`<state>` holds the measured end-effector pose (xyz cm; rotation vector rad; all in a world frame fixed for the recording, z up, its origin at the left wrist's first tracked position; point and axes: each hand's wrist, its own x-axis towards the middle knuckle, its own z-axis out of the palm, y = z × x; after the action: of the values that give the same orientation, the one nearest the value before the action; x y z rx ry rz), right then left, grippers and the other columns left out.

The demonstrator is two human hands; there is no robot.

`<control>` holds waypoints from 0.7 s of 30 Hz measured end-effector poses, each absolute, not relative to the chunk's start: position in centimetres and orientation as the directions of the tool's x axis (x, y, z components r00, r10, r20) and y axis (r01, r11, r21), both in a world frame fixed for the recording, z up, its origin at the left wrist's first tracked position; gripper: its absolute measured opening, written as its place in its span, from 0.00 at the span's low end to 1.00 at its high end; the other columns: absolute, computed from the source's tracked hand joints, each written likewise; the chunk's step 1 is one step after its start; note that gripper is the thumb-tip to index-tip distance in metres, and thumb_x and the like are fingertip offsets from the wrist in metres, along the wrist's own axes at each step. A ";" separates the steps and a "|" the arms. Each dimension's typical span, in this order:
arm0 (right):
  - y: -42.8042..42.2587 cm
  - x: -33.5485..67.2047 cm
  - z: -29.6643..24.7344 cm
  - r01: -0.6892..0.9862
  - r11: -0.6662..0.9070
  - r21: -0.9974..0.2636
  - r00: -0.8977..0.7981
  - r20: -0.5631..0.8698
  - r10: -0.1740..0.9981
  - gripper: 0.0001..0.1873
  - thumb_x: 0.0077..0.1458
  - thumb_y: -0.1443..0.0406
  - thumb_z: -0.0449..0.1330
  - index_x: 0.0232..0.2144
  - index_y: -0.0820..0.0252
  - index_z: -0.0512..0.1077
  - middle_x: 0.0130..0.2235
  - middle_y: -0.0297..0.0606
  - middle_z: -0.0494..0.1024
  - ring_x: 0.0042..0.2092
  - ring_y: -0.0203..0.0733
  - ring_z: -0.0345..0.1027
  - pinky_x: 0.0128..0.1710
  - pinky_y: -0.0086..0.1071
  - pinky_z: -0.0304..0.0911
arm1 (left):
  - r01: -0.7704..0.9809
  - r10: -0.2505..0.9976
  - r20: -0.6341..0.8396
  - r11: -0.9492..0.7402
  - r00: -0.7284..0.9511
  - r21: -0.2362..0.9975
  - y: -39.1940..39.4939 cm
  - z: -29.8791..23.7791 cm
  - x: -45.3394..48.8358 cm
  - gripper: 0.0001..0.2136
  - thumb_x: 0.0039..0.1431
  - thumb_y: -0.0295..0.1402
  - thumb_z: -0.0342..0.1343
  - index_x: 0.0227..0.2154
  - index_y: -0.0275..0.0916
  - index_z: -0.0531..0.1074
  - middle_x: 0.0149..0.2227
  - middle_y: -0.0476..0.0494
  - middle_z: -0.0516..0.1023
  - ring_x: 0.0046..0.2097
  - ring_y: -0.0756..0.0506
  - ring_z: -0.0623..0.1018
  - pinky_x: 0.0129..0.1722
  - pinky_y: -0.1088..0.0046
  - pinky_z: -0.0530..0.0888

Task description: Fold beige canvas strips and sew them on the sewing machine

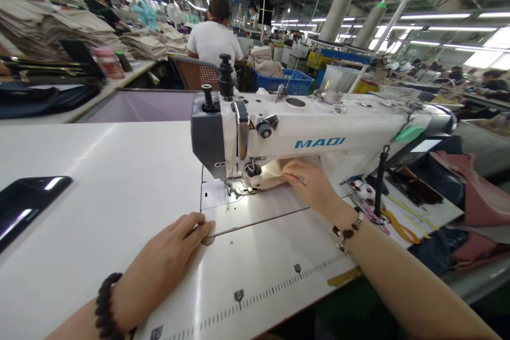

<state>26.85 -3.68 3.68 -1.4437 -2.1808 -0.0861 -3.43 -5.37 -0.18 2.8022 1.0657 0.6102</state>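
Observation:
A white sewing machine (319, 130) with blue "MAQI" lettering stands in front of me. My right hand (308, 186) reaches beneath its arm and pinches the near end of a small cream fabric piece (271, 174). That piece lies behind the needle and presser foot area (241, 188), which a lamp lights. My left hand (171, 255) rests on the white table (119, 170), fingers stretched loosely toward the corner of the machine's bed plate (258, 212); nothing shows in it. A thin thread appears near the presser foot.
A dark phone (32, 204) lies at left. Right of the machine are orange-handled scissors (402, 226), small tools and pinkish fabric (470, 186). Thread cones (337, 16) stand behind. A person in a white shirt (215, 40) sits ahead, near a blue basket (292, 82) and fabric stacks (71, 32).

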 end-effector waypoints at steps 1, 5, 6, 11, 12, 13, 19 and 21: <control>-3.7 27.0 3.8 0.849 0.438 -0.294 -0.272 0.468 0.841 0.08 0.56 0.71 0.52 0.30 0.60 0.70 0.35 0.35 0.74 0.37 0.35 0.67 0.37 0.27 0.62 | 0.622 0.654 0.333 -0.754 0.679 0.212 -5.4 -0.2 -3.4 0.16 0.60 0.29 0.38 0.41 0.38 0.71 0.39 0.41 0.74 0.36 0.46 0.74 0.35 0.71 0.75; -5.0 27.3 4.8 0.815 0.466 -0.346 -0.205 0.579 0.789 0.07 0.54 0.71 0.52 0.31 0.60 0.70 0.36 0.39 0.74 0.39 0.40 0.67 0.40 0.33 0.62 | 0.631 0.654 0.336 -0.752 0.678 0.192 -5.3 -0.2 -3.4 0.16 0.62 0.31 0.37 0.41 0.37 0.71 0.39 0.40 0.74 0.36 0.46 0.75 0.35 0.72 0.75; -5.8 27.2 5.1 0.838 0.466 -0.284 -0.229 0.591 0.773 0.07 0.54 0.71 0.52 0.30 0.61 0.70 0.34 0.40 0.73 0.38 0.41 0.67 0.39 0.34 0.62 | 0.630 0.651 0.337 -0.754 0.680 0.185 -5.3 -0.2 -3.4 0.16 0.62 0.31 0.38 0.41 0.37 0.71 0.39 0.40 0.74 0.36 0.46 0.75 0.35 0.72 0.75; -12.6 25.1 4.8 0.929 0.363 -0.070 -0.327 0.305 0.895 0.05 0.53 0.72 0.53 0.26 0.61 0.67 0.29 0.38 0.71 0.31 0.41 0.63 0.32 0.34 0.59 | 0.596 0.596 0.397 -0.791 0.698 0.140 -5.4 -0.4 -3.6 0.15 0.62 0.32 0.40 0.48 0.36 0.67 0.41 0.39 0.73 0.40 0.45 0.75 0.40 0.70 0.75; -14.0 24.3 4.3 0.934 0.350 -0.066 -0.328 0.224 0.918 0.05 0.51 0.73 0.54 0.26 0.61 0.67 0.28 0.38 0.71 0.31 0.41 0.63 0.32 0.34 0.59 | 0.583 0.578 0.410 -0.802 0.706 0.127 -5.7 -0.3 -3.4 0.16 0.62 0.32 0.41 0.50 0.36 0.64 0.44 0.38 0.73 0.42 0.45 0.75 0.42 0.69 0.74; -15.2 23.4 3.8 0.928 0.367 -0.072 -0.353 0.152 0.923 0.06 0.50 0.73 0.55 0.25 0.60 0.67 0.28 0.37 0.71 0.30 0.40 0.63 0.32 0.33 0.59 | 0.562 0.551 0.416 -0.820 0.723 0.109 -6.0 0.0 -3.1 0.17 0.62 0.32 0.42 0.53 0.36 0.62 0.47 0.37 0.71 0.45 0.44 0.74 0.44 0.67 0.73; -18.7 21.7 5.4 0.807 0.488 -0.333 -0.530 -0.043 0.847 0.04 0.52 0.64 0.59 0.32 0.58 0.70 0.32 0.33 0.75 0.33 0.37 0.68 0.32 0.28 0.61 | 0.209 0.220 0.187 -0.975 0.957 0.075 -9.2 2.3 0.5 0.21 0.54 0.24 0.48 0.53 0.39 0.62 0.56 0.42 0.65 0.57 0.43 0.63 0.57 0.61 0.62; -20.2 23.8 7.2 0.767 0.507 -0.394 -0.514 0.096 0.852 0.09 0.54 0.62 0.58 0.39 0.54 0.71 0.37 0.32 0.76 0.38 0.35 0.68 0.36 0.25 0.62 | 0.171 0.184 0.090 -0.976 0.979 0.137 -10.3 2.6 1.5 0.20 0.53 0.26 0.50 0.50 0.42 0.64 0.53 0.45 0.69 0.55 0.45 0.66 0.58 0.62 0.59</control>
<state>23.76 -20.22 7.18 -1.3653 -2.4751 0.4406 1.53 -10.28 2.57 2.9963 0.2698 0.1548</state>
